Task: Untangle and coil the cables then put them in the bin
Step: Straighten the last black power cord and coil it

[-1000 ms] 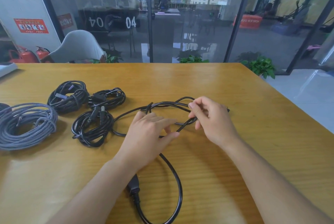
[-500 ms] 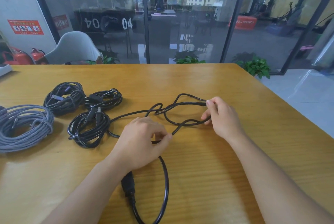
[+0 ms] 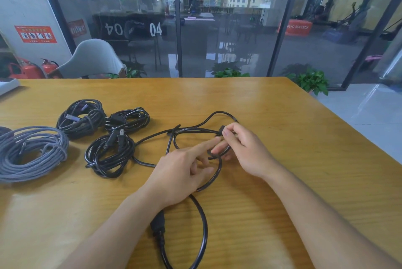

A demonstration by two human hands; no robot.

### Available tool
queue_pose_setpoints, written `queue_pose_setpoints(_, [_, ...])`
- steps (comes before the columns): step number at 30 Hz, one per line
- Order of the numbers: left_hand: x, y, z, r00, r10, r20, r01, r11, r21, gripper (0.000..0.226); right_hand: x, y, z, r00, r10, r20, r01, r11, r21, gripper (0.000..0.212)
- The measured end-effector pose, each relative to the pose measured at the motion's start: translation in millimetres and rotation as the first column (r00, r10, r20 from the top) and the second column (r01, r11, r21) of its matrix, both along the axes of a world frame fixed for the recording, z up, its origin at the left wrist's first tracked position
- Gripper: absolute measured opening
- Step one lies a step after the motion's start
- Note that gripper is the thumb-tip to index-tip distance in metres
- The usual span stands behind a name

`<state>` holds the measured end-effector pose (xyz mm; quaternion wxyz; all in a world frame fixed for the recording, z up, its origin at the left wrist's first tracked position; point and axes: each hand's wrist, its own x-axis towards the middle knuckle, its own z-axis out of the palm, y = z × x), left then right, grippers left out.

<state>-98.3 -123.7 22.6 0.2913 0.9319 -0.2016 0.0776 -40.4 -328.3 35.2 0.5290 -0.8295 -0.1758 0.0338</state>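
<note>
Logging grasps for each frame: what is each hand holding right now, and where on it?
The right hand pinches the loose black cable at its plug end. The left hand holds nothing; its fingers lie straight over the cable's loop.

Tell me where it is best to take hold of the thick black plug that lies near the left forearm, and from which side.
Probably grip the black plug across its moulded body, coming from above with the left hand, fingers on its two long sides. The body is wider and stiffer than the power cord that leaves it towards the near edge, and it lies flat on the table, so both sides are free.
</note>
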Motion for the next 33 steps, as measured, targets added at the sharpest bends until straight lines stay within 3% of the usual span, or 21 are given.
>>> queue_pose_setpoints(4, [1,0,0,1.000,-0.022,0.007,0.022,1.000,0.016,0.033,0,4,-2,0.999,0.027,-0.044,-0.026,1.000,0.015,0.023])
queue_pose_setpoints(6, [1,2,-2,1.000,-0.025,-0.004,0.025,1.000,-0.009,0.022,3,2,-6,0.997,-0.075,0.004,0.075,0.997,-0.032,0.021])
queue_pose_setpoints(11, [-3,7,-6,0.997,-0.073,0.007,0.073,0.988,-0.133,0.024,23,-18,-18,0.894,-0.341,0.292,0.421,0.862,-0.283,0.024])
queue_pose_setpoints(17, [-8,4,2,0.993,-0.067,0.095,0.090,0.960,-0.266,0.027,35,-33,-23,0.806,-0.456,0.378,0.585,0.709,-0.393,0.028])
queue_pose_setpoints(20, [-11,1,6,0.987,-0.075,0.140,0.116,0.945,-0.307,0.021,34,-37,-21,0.796,-0.444,0.411,0.597,0.686,-0.416,0.014])
queue_pose_setpoints(23, [-10,-1,5,0.988,-0.068,0.138,0.104,0.957,-0.271,0.025,29,-31,-15,0.817,-0.436,0.376,0.543,0.802,-0.249,0.014])
queue_pose_setpoints(25, [-9,-1,2,0.991,-0.049,0.121,0.075,0.972,-0.223,0.034,20,-20,-7,0.883,-0.427,0.193,0.435,0.901,0.002,0.023])
queue_pose_setpoints(28, [-8,-1,2,0.993,0.008,0.120,0.013,0.984,-0.179,0.037,4,-6,8,0.961,-0.272,0.045,0.250,0.929,0.272,0.038])
queue_pose_setpoints(31, [-7,-1,2,0.994,0.042,0.101,-0.024,0.984,-0.179,0.047,-3,-3,16,0.996,-0.091,0.018,0.081,0.949,0.305,0.025])
queue_pose_setpoints(33, [-6,-1,0,0.997,0.031,0.075,-0.016,0.982,-0.188,0.058,-2,-3,14,0.998,-0.061,0.026,0.053,0.971,0.234,0.016])
